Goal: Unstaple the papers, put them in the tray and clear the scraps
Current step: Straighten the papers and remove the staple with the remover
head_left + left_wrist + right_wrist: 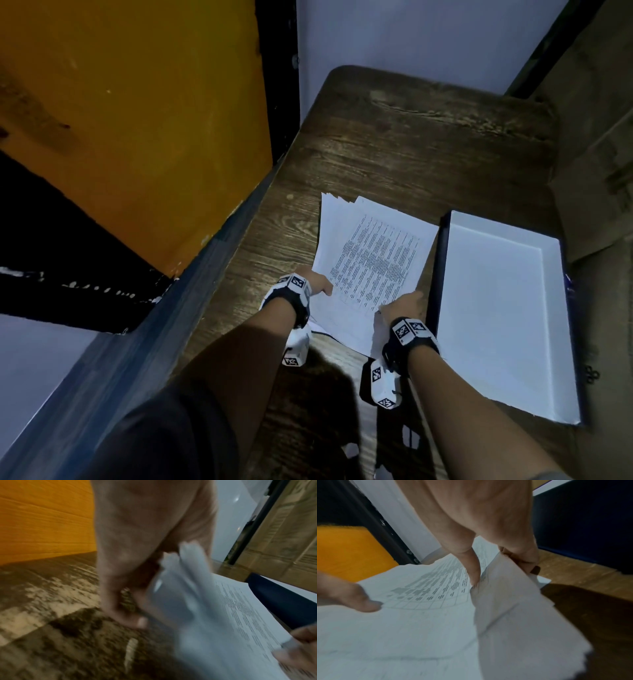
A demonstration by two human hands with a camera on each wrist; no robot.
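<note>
Hands grip one stack of white printed papers (370,253) lying on the dark wood-grain table (394,154): the left hand (318,282) pinches its near left corner, the right hand (402,305) pinches its near right edge. Just beside the stack on its right sits a shallow white tray with dark blue walls (436,274).

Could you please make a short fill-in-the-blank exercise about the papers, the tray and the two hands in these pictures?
1. The papers lie on the wooden ____.
2. The white tray beside the papers holds ____ sheets.
3. The left hand and the right hand both hold the near edge of the ____.

Missing words: table; no; papers
</note>
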